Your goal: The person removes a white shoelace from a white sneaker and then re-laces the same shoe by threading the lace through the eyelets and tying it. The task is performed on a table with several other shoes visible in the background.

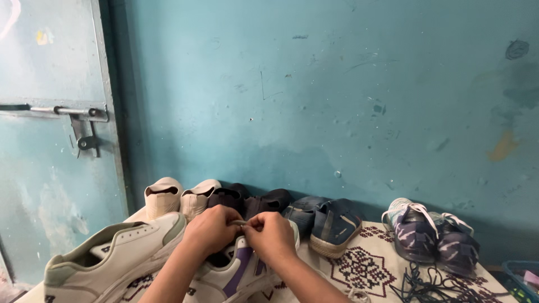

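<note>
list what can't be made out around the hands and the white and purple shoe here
Head view only:
- Fingertips of left hand and right hand: curled together, so what they pinch is hidden.
- White and purple shoe: top covered by the hands, sole cut off by the bottom edge.
- Dark laces: tangled, count unclear.

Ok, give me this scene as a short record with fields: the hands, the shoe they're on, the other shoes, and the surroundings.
left hand: left hand, fingers pinched at the shoe's top
right hand: right hand, pinching the same spot, touching the left
shoe in hand: white sneaker with purple stripe
beside it: white and grey-green sneaker, on its left
row by wall: beige pair, black pair, navy pair, purple patterned pair
loose: dark laces
surface: patterned cloth
background: teal wall, door with latch
</note>
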